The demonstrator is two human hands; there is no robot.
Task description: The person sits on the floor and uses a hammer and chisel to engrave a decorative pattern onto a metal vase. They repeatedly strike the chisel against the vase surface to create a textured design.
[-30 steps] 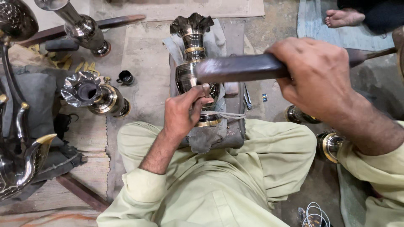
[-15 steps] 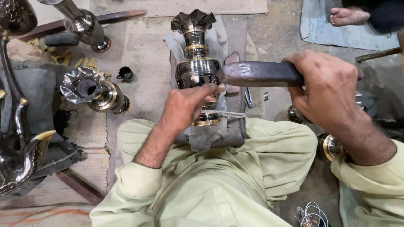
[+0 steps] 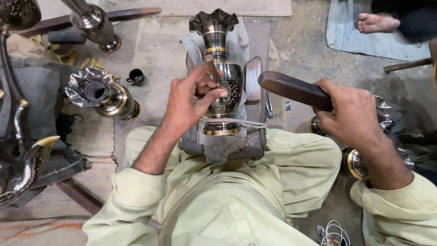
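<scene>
A dark metal vase [image 3: 221, 68] with a fluted mouth and gold bands lies on a padded block [image 3: 227, 146] in front of my lap, tied down by a cord near its base. My left hand [image 3: 193, 98] pinches a small chisel-like tool against the vase's patterned belly. My right hand [image 3: 350, 111] grips a dark wooden mallet [image 3: 291, 89], raised to the right of the vase and apart from it.
A second fluted vase [image 3: 102, 93] lies at the left, with a small black cup [image 3: 136, 77] beside it. Tall metal vessels [image 3: 91, 20] stand at the far left. More metalware [image 3: 359, 161] sits by my right knee. Another person's bare foot [image 3: 375, 23] rests top right.
My right hand has drawn the mallet back to the right, away from over the vase. My left hand has shifted slightly up on the vase with the small tool.
</scene>
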